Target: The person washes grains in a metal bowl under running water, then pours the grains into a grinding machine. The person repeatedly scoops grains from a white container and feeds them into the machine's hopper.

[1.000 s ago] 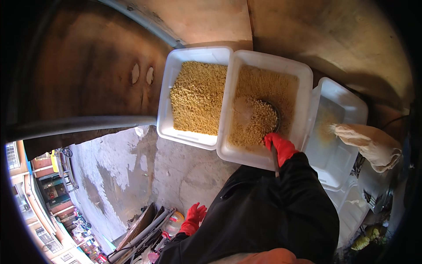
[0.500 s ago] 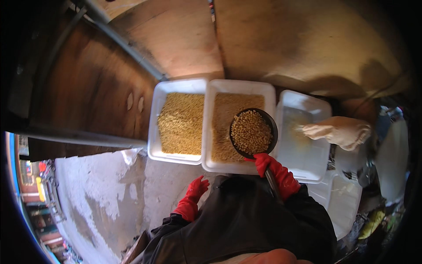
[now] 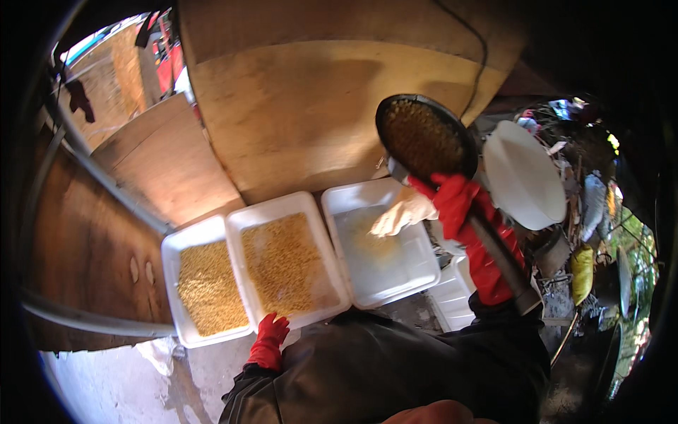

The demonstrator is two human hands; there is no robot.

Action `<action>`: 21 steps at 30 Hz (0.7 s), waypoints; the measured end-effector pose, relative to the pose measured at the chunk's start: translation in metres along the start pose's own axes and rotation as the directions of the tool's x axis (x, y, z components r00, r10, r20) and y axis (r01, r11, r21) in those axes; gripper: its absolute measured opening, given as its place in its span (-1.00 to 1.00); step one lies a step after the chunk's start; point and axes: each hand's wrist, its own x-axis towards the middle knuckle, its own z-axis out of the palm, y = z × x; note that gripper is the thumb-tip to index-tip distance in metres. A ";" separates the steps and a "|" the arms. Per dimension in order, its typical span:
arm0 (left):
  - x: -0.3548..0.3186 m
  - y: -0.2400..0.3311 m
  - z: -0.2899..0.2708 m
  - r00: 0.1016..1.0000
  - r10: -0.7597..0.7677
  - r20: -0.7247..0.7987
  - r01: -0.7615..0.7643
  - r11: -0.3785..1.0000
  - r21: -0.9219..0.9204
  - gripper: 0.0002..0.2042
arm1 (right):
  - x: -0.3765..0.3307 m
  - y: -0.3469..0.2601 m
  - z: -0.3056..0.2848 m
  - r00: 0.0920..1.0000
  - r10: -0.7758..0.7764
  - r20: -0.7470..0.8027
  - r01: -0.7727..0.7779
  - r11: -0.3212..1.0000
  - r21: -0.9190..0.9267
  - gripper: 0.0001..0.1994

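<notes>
In a red rubber glove, my right hand [image 3: 458, 201] is closed round the thick handle of a dark, round scoop [image 3: 426, 138] full of yellowish beans. The scoop is raised above the far edge of the right-hand white tub [image 3: 385, 288], which has cloudy liquid and a pale patch at its bottom. My left hand [image 3: 268, 343], also red-gloved, hangs with fingers apart by the near edge of the middle tub [image 3: 330, 244]. Yellow beans [image 3: 282, 261] cover that tub's floor. The left tub [image 3: 169, 279] beside it holds more of them.
A pale cloth [image 3: 408, 212] lies over the right tub's far side, partly behind my right hand. Beyond stands a round white basin [image 3: 526, 177]. Plywood boards [image 3: 296, 120] rise behind the tubs. Clutter and a yellow bag [image 3: 583, 275] lie far right.
My right hand has lifted the full scoop from over the middle tub to the right and away from me. The view has swung right. My left hand is nearer the middle tub.
</notes>
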 end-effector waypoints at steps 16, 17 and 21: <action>0.040 -0.091 0.073 0.992 0.066 -0.104 -0.051 0.989 0.138 -0.50 | -0.297 -0.197 0.059 0.771 -0.637 0.028 0.605 0.716 -0.348 -0.74; 0.054 -0.097 0.076 0.992 0.068 -0.103 -0.049 0.984 0.174 -0.51 | -0.316 -0.204 0.049 0.735 -0.676 0.059 0.626 0.641 -0.444 -0.75; 0.071 -0.099 0.092 0.977 0.089 -0.196 -0.053 0.982 0.184 -0.51 | -0.339 -0.227 0.009 0.716 -0.552 0.427 0.476 -0.061 -0.877 -0.71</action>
